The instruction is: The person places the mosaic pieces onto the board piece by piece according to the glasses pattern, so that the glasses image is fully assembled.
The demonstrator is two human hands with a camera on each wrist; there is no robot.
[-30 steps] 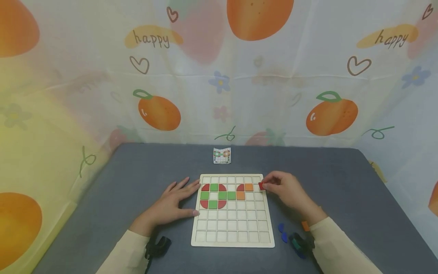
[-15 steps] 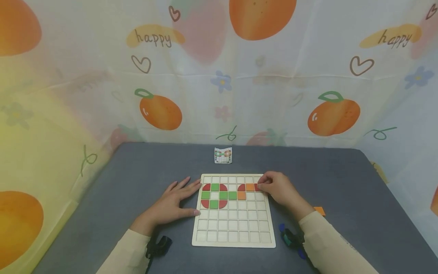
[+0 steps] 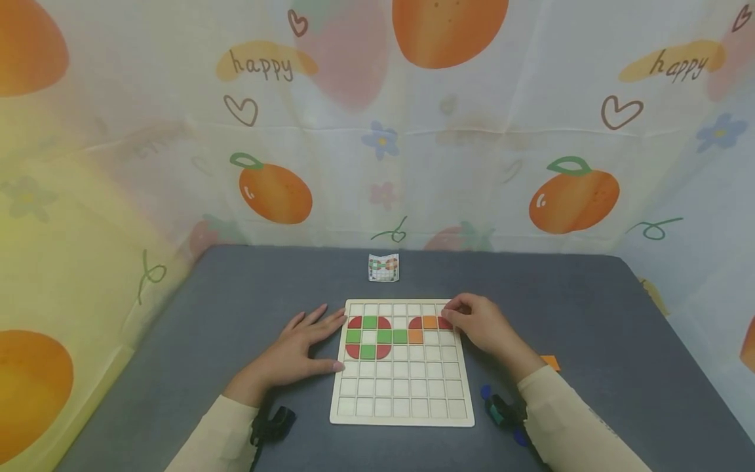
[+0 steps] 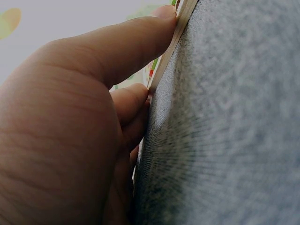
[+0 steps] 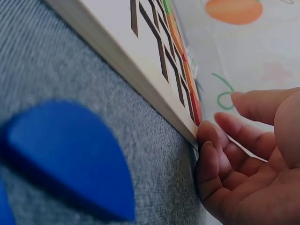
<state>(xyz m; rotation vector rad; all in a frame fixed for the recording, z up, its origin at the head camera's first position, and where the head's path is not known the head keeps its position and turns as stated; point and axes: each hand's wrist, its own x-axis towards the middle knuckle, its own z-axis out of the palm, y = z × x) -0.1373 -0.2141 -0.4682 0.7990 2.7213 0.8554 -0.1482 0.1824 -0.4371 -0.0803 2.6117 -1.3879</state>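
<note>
A pale wooden grid board (image 3: 399,410) lies on the grey table, with red, green and orange tiles in its upper cells. My left hand (image 3: 290,357) rests flat at the board's left edge; in the left wrist view its thumb (image 4: 136,42) touches the rim. At the upper right of the board is my right hand (image 3: 486,328), over a red quarter-round tile (image 3: 444,323) sitting in a cell. The right wrist view shows the thumb raised away from the red tile (image 5: 196,108), with loosely bent fingers (image 5: 213,164) against the board's corner.
A small printed pattern card (image 3: 383,268) stands behind the board. Blue rounded tiles (image 5: 75,159) lie right of it, partly hidden by the right wrist strap (image 3: 506,412). An orange tile (image 3: 551,362) shows beyond the right sleeve. A patterned cloth (image 3: 383,183) hangs behind the table.
My right hand has moved left over the board and set the red tile into a cell beside the orange one; its thumb has lifted off. My left hand has stayed put.
</note>
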